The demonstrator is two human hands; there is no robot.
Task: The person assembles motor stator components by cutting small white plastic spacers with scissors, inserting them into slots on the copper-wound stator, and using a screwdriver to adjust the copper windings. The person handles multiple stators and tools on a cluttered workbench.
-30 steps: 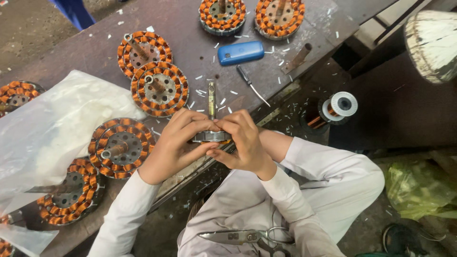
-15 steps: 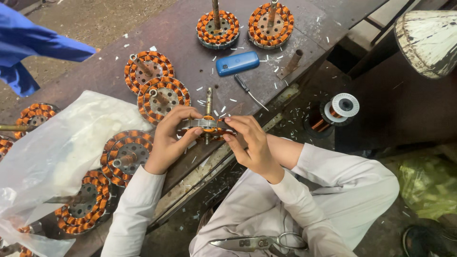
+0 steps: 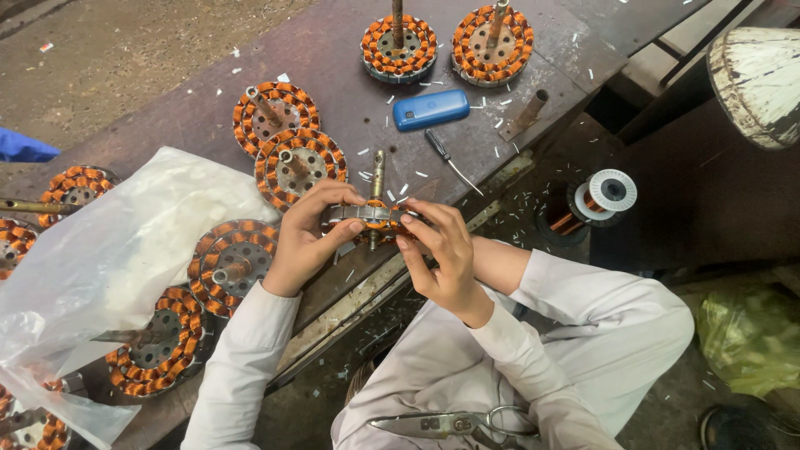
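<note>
Both hands, left hand (image 3: 304, 237) and right hand (image 3: 442, 250), have fingers clamped on a copper-wound stator (image 3: 371, 218) at the desk (image 3: 333, 50) edge, with a blue phone (image 3: 431, 109) and screwdriver (image 3: 450, 161) just behind.

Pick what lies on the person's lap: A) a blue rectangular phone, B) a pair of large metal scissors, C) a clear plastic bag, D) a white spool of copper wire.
B: the pair of large metal scissors rests on the pale trousers, while the blue rectangular phone sits on the dark metal workbench.
</note>
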